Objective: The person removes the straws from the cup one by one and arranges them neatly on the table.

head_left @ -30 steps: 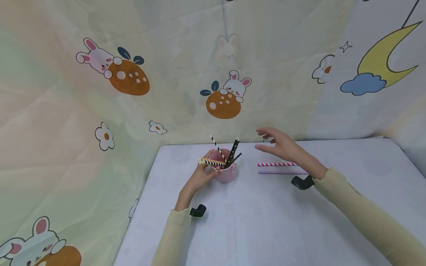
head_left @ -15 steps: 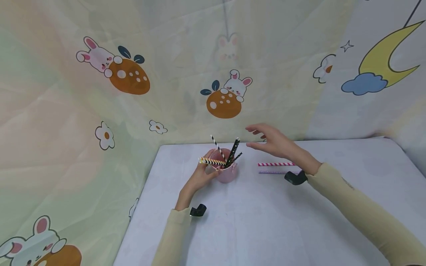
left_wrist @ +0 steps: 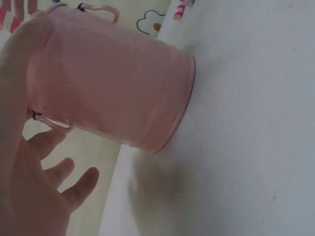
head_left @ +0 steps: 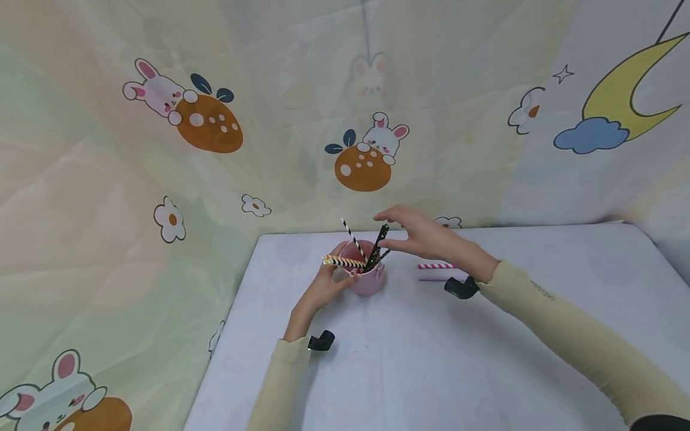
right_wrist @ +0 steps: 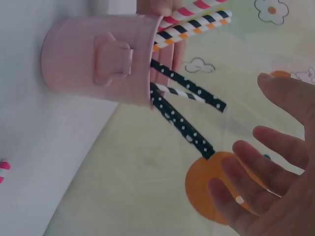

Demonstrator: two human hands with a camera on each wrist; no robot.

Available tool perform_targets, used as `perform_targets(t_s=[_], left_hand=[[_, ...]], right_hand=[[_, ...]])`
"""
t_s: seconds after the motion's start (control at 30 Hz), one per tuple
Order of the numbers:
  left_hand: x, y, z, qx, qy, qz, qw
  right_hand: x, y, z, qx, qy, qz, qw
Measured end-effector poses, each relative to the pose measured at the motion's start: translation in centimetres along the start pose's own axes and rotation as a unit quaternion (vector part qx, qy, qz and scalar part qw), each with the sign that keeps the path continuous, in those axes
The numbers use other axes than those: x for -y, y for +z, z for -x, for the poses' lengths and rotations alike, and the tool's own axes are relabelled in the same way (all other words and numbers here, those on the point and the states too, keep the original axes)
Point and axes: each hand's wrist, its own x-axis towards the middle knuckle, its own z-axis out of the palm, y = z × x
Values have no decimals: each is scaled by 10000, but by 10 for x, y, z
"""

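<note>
A small pink bucket (head_left: 368,286) stands upright on the white table, with several patterned paper straws leaning out of its mouth. My left hand (head_left: 322,288) grips it by the rim from the left, thumb on the near side. Among the straws are black ones with white dots (right_wrist: 182,125), a thin black-and-white striped one (head_left: 353,238), and a bundle of striped straws (head_left: 342,262) tilting left. My right hand (head_left: 423,238) hovers beside the bucket's mouth, fingers spread around the dotted straws' tips. In the right wrist view a gap shows between those fingers and the straws.
To the bucket's right, a pink-striped straw (head_left: 434,266) and a pale purple straw (head_left: 435,278) lie side by side on the table (head_left: 399,359), partly covered by the right arm. A curtain with printed rabbits (head_left: 366,161) hangs behind and at the left.
My right hand has moved left, from above the lying straws to the straws in the bucket. The left hand and the bucket have stayed in place.
</note>
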Motion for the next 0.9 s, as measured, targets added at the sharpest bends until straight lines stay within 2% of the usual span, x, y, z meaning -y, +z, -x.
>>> perform_targets(t_s=[0.13,0.33,0.5,0.7,0.9], left_hand=[[2,0,-1,-20,181,52,9998],[2,0,0,-11,119,51,9999],[2,-1,-1,12,196,45,9998],[2,-1,-1,12,154,22,9999],[6,1,-2,39,385,59,9992]], right_hand=[[9,5,-5,104,-78,358,9993],[20,13,-12,61,-578,958,9937],[25,21,-16,15,-1032,1302,9861],[29,32,-22,-31,-1640,1740,9710],[34,45,-27,162,-1651,1825,9691]])
